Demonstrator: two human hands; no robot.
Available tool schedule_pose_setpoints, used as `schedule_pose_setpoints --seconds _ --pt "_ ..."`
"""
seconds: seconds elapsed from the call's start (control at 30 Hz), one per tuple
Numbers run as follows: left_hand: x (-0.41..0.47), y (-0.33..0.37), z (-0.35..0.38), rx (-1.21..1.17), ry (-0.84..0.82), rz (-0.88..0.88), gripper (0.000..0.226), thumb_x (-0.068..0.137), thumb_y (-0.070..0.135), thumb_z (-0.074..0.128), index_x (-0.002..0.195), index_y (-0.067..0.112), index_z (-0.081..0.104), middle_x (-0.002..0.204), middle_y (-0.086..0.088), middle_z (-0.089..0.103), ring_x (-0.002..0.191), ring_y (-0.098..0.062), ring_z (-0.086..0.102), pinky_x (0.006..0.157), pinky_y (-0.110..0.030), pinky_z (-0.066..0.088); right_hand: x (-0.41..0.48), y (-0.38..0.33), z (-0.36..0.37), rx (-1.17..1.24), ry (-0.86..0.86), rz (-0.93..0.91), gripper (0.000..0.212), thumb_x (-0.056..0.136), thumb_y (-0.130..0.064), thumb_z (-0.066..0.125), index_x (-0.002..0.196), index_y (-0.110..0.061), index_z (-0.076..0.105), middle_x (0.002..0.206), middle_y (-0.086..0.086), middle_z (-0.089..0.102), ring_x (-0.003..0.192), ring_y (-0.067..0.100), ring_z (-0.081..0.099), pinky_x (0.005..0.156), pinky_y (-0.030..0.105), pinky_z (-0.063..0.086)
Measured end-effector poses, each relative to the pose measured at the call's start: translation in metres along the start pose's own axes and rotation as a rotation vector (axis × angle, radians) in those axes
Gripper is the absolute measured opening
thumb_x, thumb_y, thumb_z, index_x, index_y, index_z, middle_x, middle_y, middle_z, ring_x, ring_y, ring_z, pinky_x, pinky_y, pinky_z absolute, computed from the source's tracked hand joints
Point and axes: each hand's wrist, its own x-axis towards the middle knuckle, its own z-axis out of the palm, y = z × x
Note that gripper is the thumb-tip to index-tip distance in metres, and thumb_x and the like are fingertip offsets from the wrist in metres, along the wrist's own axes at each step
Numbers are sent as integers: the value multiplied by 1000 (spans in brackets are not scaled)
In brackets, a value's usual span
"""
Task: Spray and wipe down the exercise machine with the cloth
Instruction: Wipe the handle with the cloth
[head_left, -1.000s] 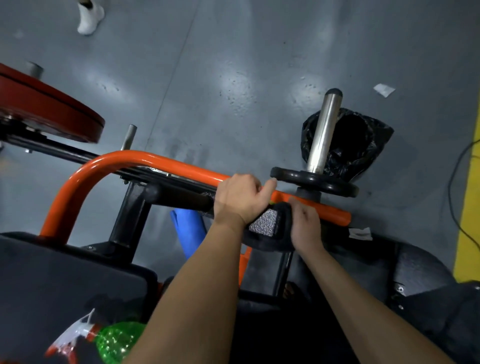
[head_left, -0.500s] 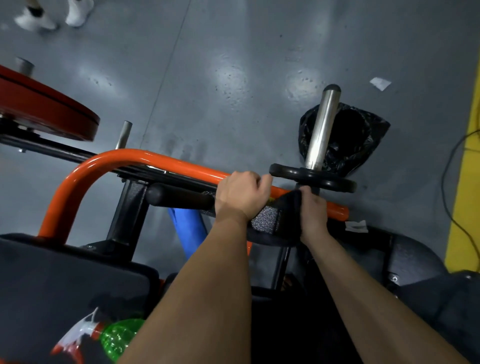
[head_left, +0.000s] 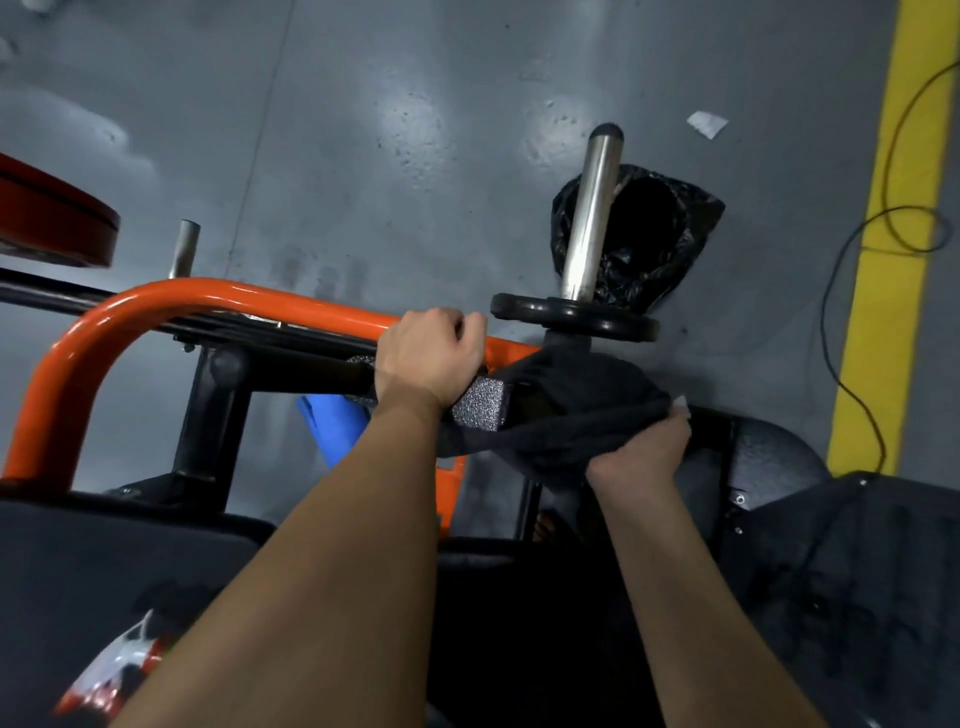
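While the left hand (head_left: 428, 358) is closed in a fist around the black handle bar (head_left: 306, 371) of the exercise machine (head_left: 156, 306), the right hand (head_left: 641, 449) grips a bunched black cloth (head_left: 566, 410). Cloth is draped over the right end of the bar assembly, just right of a speckled grey square end block (head_left: 480, 408) that sits against the left hand's heel. Right-hand fingers are curled tight into the fabric; the cloth stretches from that hand up and left toward the machine's post below the weight plate.

Machine frame: curved orange tube running from the near left, arching up and then right, passing behind the left hand. Black upright (head_left: 208, 415) joins the handle bar at left centre. Small black weight plate (head_left: 574, 317) sits on a chrome sleeve (head_left: 589, 218) that points toward the far side, just beyond the cloth. Red weight plate (head_left: 52, 223) at far left edge, partly cut off.

Black padded seat (head_left: 104, 561) fills the near left. Spray bottle (head_left: 114, 670), white and red trigger head visible, lies blurred at the near left corner, partly hidden by the left forearm. Blue object (head_left: 332, 426) shows below the bar, between upright and forearm; identity unclear.

Floor (head_left: 363, 130) grey, glossy. Black plastic bag (head_left: 654, 228) on the floor behind the chrome sleeve. Yellow line (head_left: 893, 260) along the right, with a thin black cable (head_left: 841, 322) looping across it. Small white scrap (head_left: 706, 124) on the far floor.
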Motion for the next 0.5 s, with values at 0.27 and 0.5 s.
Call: schedule_pose_setpoints --seconds 0.27,0.5 --pt "0 0 -1 -45 6 -24 45 91 41 39 66 9 58 76 -20 65 79 -44 56 71 -43 46 23 31 -41 -320 -283 369 31 95 -54 58 101 -24 65 92 -5 67 74 9 69 62 23 58" --pt "1 -1 0 -17 -5 -26 43 96 36 43 59 14 45 70 -17 56 77 -44 54 65 -40 37 35 13 -64 -1177 -558 -187 84 77 2 80 147 -25 41 121 -4 71 113 11 68 97 39 57"
